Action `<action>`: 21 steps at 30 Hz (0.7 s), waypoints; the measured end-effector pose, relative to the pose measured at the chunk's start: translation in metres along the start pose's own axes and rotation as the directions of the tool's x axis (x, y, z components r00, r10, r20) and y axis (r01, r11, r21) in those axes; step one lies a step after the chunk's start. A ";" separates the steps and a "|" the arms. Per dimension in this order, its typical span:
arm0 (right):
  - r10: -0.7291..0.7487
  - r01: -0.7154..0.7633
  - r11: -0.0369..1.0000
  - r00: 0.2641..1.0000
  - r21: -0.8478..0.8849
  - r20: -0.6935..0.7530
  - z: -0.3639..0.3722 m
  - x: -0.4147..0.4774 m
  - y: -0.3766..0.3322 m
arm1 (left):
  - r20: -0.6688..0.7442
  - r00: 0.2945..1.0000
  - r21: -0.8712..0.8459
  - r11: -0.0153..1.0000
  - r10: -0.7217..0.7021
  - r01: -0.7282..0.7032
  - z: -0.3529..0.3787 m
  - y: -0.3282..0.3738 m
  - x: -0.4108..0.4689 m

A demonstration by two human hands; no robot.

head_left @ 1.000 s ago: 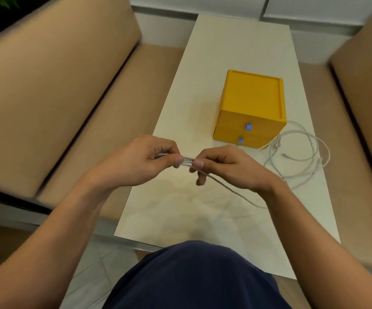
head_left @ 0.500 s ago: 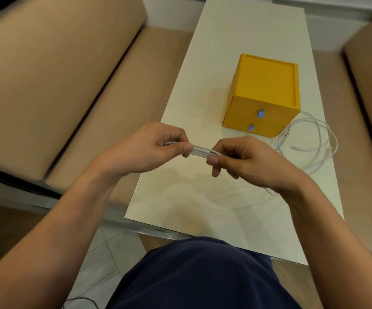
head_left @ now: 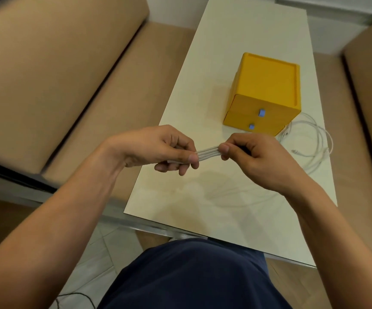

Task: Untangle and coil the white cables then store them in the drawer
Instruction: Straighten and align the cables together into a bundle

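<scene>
Left hand (head_left: 158,150) and right hand (head_left: 254,159) each pinch one end of the folded white cable (head_left: 208,153) above the table (head_left: 236,30), with a second white cable (head_left: 310,143) loose beside the closed yellow drawer unit (head_left: 267,97); judged light, limp and springy, best gripped across all strands.

Drawer box (head_left: 267,85) on table (head_left: 236,41); loose cables (head_left: 312,139) right.

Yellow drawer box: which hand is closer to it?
Right. The right hand sits just in front of the yellow drawer box; the left hand is farther off, to its front-left.
</scene>
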State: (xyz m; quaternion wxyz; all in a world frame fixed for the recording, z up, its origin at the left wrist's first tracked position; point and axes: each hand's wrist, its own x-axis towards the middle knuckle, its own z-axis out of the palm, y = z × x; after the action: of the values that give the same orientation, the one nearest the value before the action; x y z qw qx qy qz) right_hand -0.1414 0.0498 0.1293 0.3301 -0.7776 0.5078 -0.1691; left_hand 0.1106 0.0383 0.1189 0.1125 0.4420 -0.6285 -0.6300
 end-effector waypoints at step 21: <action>-0.104 0.099 0.994 0.983 -0.038 -0.154 -0.023 0.031 0.018 | -0.165 0.986 -0.096 0.995 0.018 -0.034 -0.009 0.021 0.020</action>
State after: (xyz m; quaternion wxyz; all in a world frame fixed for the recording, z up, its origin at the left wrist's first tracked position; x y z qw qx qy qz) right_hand -0.1537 0.0096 0.1313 0.2687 -0.7916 0.4943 -0.2384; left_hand 0.0966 0.0141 0.1307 0.1937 0.4781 -0.5911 -0.6201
